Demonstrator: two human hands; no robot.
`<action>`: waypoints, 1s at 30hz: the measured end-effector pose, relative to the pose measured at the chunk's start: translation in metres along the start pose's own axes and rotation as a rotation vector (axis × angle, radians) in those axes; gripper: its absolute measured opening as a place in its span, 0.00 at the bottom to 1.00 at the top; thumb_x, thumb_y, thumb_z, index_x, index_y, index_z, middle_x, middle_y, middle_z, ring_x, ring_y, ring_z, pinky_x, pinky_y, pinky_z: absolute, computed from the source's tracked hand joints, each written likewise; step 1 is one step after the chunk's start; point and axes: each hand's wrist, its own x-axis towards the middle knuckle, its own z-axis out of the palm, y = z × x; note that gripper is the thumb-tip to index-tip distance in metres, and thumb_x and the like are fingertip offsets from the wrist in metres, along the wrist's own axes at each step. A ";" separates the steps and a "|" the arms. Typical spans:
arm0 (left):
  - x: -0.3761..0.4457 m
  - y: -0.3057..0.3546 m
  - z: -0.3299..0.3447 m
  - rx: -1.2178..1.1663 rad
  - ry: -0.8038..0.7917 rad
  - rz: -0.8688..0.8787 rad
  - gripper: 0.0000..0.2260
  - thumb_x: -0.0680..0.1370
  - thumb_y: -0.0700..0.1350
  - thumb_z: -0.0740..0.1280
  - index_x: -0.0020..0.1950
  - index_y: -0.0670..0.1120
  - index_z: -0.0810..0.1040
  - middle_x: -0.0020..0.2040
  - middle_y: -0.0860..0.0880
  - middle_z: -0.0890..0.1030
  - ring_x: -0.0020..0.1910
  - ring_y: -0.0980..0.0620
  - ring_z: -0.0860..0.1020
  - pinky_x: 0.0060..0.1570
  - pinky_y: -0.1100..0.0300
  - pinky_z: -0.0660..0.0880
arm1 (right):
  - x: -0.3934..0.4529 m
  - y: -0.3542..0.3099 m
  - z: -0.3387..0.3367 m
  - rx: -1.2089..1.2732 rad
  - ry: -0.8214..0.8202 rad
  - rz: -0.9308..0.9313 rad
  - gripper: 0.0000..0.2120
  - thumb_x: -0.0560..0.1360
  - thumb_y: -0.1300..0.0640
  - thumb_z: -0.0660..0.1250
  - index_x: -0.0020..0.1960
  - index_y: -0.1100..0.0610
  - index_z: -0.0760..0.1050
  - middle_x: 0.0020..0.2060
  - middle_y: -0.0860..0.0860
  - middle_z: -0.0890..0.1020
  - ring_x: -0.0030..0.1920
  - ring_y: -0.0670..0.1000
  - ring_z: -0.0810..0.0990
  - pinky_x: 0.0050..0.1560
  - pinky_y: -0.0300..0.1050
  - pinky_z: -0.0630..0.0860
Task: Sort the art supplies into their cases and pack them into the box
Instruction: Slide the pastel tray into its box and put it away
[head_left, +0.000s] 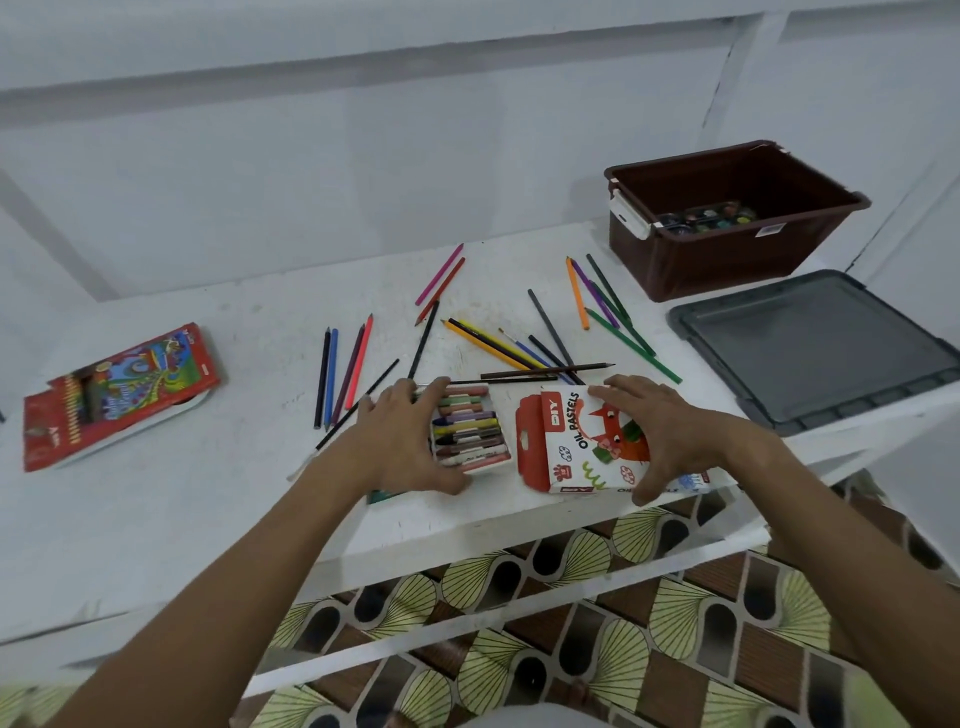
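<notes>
A white tray of oil pastels (470, 434) lies near the table's front edge. My left hand (402, 436) grips it, fingers on the far side and thumb on the near side. Right of it lies the red and white oil pastels carton (576, 441) with its flap open. My right hand (657, 426) grips that carton at its right end. Several coloured pencils (498, 343) are scattered behind both. A red pencil case (122, 389) lies at the far left. The brown box (727, 223) stands at the back right with paint pots (706, 218) inside.
The box's grey lid (821, 348) lies flat on the table's right end. A thin paintbrush (343, 421) lies left of my left hand. The white table (208, 493) ends just in front of the carton, above a patterned floor.
</notes>
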 end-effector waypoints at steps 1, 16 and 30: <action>0.000 0.004 -0.003 0.024 0.011 0.001 0.53 0.60 0.72 0.68 0.76 0.55 0.47 0.70 0.45 0.61 0.70 0.43 0.61 0.71 0.39 0.54 | 0.001 -0.002 0.000 0.003 0.002 -0.007 0.61 0.56 0.45 0.80 0.76 0.44 0.42 0.75 0.45 0.45 0.75 0.53 0.46 0.74 0.55 0.49; -0.008 0.008 0.009 -0.001 -0.044 0.154 0.53 0.61 0.72 0.68 0.76 0.55 0.44 0.74 0.46 0.55 0.73 0.45 0.55 0.74 0.42 0.51 | 0.016 -0.021 0.006 0.116 -0.037 -0.134 0.60 0.56 0.44 0.81 0.75 0.41 0.45 0.75 0.42 0.44 0.75 0.50 0.43 0.75 0.58 0.49; -0.003 0.008 0.006 -0.427 -0.106 0.182 0.58 0.56 0.58 0.80 0.74 0.62 0.44 0.71 0.56 0.60 0.70 0.52 0.62 0.69 0.45 0.66 | 0.025 -0.027 0.023 0.201 0.097 -0.249 0.56 0.55 0.36 0.78 0.74 0.40 0.50 0.72 0.38 0.48 0.71 0.38 0.42 0.75 0.58 0.43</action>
